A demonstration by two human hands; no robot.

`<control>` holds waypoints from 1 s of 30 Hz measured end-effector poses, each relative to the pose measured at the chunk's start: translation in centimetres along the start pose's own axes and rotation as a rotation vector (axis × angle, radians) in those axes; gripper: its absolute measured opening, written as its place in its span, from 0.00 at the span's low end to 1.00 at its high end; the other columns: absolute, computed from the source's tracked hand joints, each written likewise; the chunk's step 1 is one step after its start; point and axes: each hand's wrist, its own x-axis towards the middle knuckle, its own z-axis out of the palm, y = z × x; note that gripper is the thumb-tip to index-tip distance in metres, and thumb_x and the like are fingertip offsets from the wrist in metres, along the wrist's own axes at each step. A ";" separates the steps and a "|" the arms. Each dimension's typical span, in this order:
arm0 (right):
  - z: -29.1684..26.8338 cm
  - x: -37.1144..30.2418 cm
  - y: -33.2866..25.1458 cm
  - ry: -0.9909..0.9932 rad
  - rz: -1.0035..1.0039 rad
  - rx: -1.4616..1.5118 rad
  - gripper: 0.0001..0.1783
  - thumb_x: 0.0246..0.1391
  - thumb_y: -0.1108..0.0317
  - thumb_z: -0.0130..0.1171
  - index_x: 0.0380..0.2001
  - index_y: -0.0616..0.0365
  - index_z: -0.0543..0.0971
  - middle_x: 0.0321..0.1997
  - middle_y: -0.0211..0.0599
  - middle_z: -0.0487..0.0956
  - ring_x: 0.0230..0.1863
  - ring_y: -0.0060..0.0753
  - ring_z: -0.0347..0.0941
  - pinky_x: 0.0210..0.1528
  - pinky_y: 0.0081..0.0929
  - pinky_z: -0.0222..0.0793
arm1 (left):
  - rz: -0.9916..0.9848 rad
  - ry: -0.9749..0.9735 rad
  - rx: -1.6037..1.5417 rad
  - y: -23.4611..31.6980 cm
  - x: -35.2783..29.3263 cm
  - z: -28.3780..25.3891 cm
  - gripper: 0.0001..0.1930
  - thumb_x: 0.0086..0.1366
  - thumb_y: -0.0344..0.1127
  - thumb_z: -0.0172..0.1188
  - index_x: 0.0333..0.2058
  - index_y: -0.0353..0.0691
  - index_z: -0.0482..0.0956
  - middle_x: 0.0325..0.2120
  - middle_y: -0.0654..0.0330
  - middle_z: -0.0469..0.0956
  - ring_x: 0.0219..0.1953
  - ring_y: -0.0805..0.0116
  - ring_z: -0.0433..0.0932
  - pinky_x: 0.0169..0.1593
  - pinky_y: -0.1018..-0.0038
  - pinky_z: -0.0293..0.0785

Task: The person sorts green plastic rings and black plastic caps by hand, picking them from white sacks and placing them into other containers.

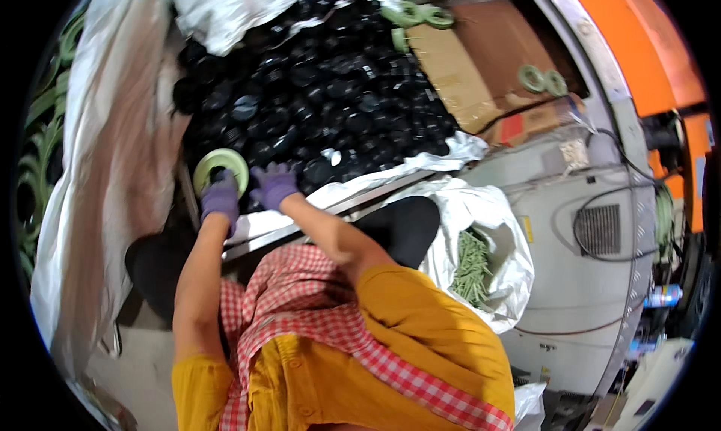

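My left hand (220,200), in a purple glove, grips the near edge of a pale green plastic ring (239,164), its fingertips reaching into the ring's hole. The ring lies at the near left corner of a wide heap of glossy black round plastic parts (315,93). Just to the right, my right hand (275,186), also gloved in purple, rests at the heap's near edge. Its fingers are spread, and I see nothing held in them. The exact kind of the black parts cannot be made out.
A metal rail (330,208) and white sheeting (375,177) edge the heap in front of me. To the right stands a white sack (514,281) holding thin green pieces (471,269). Cardboard (451,78) with several green rings (531,78) lies far right. A pale fabric sheet (113,153) hangs left.
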 end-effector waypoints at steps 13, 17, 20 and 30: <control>-3.6 -5.4 -2.0 0.747 -0.139 0.793 0.32 0.56 0.59 0.49 0.62 0.53 0.55 0.61 0.54 0.58 0.60 0.57 0.56 0.61 0.41 0.54 | 0.221 0.302 -1.396 6.9 -9.2 -6.9 0.20 0.54 0.29 0.60 0.46 0.35 0.70 0.33 0.63 0.75 0.32 0.76 0.73 0.37 0.78 0.71; -6.3 -10.5 -2.2 0.542 -0.428 0.943 0.32 0.47 0.63 0.56 0.57 0.53 0.61 0.58 0.50 0.61 0.59 0.55 0.58 0.60 0.40 0.56 | 0.115 -0.107 -1.664 4.9 -12.2 -9.1 0.15 0.60 0.35 0.55 0.43 0.33 0.73 0.33 0.61 0.76 0.33 0.73 0.76 0.39 0.78 0.73; -8.5 -13.1 -1.7 0.477 -1.007 0.568 0.29 0.38 0.68 0.62 0.49 0.50 0.68 0.53 0.47 0.66 0.53 0.54 0.63 0.55 0.43 0.60 | 0.194 -0.460 -1.719 1.5 -12.9 -8.7 0.25 0.63 0.45 0.49 0.52 0.32 0.67 0.45 0.53 0.74 0.46 0.62 0.75 0.49 0.70 0.73; -5.9 -14.6 2.9 0.192 -0.372 0.914 0.44 0.42 0.60 0.65 0.60 0.58 0.54 0.57 0.48 0.63 0.56 0.48 0.62 0.60 0.36 0.59 | 0.245 -0.052 -1.578 7.8 -14.7 -4.4 0.21 0.56 0.27 0.56 0.50 0.36 0.68 0.35 0.63 0.74 0.35 0.75 0.73 0.37 0.79 0.72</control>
